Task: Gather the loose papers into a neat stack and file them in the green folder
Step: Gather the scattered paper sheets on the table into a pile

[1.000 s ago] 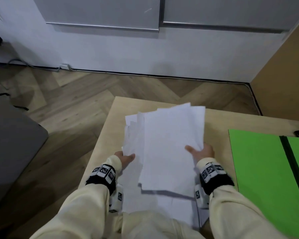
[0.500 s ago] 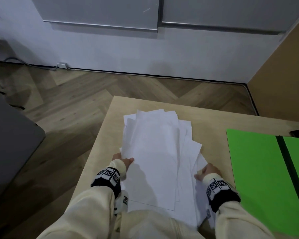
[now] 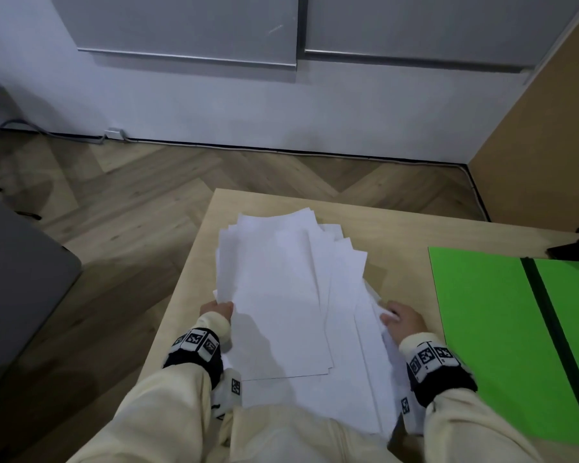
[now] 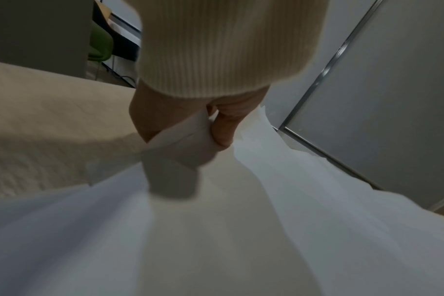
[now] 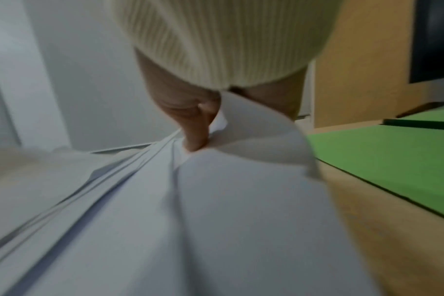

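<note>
A loose, fanned pile of white papers (image 3: 281,295) lies on the light wooden table (image 3: 398,235), its sheets askew and overlapping. My left hand (image 3: 216,310) grips the pile's left edge, thumb on top and fingers under the sheets (image 4: 180,144). My right hand (image 3: 403,320) pinches the right edge, where the paper (image 5: 241,180) bunches and curls under the thumb (image 5: 197,132). The open green folder (image 3: 482,312) lies flat to the right, a dark spine (image 3: 549,315) running down it. A strip of bare table separates the folder (image 5: 393,156) from the pile.
A dark object (image 3: 575,248) sits at the table's far right edge above the folder. A grey surface (image 3: 14,279) stands left of the table over the wood floor (image 3: 131,212). A brown panel (image 3: 549,145) rises at the right.
The lifted upper sheets have come down onto the pile and shifted left. Both hands have slid from under the raised sheets to the pile's two side edges.
</note>
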